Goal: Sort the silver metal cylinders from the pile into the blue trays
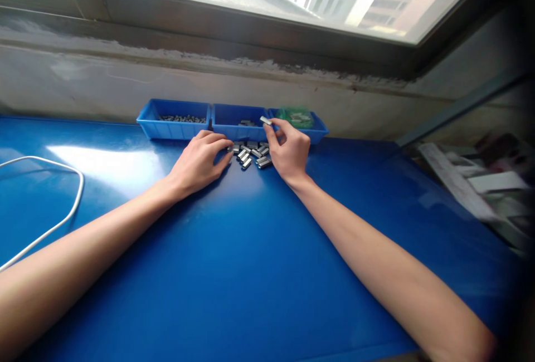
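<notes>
Between thumb and forefinger, my right hand (290,149) pinches a small silvery metal piece (266,121), held up at the front of the middle blue bin (234,131). My left hand (203,156) rests at the left side of a loose pile of similar metal pieces (246,155) on the blue tabletop. Its thumb and fingertips close around a metal piece (234,150) at the pile's edge. Several pieces lie between my two hands. A few small pieces are visible inside the middle bin.
The left blue bin (173,130) holds many small grey metal parts. In the right blue bin (320,131) sits a green bag (296,117) of parts. A white cable (79,189) curves across the left of the table (234,273). Behind are a wall and window; clutter (497,184) stands at right.
</notes>
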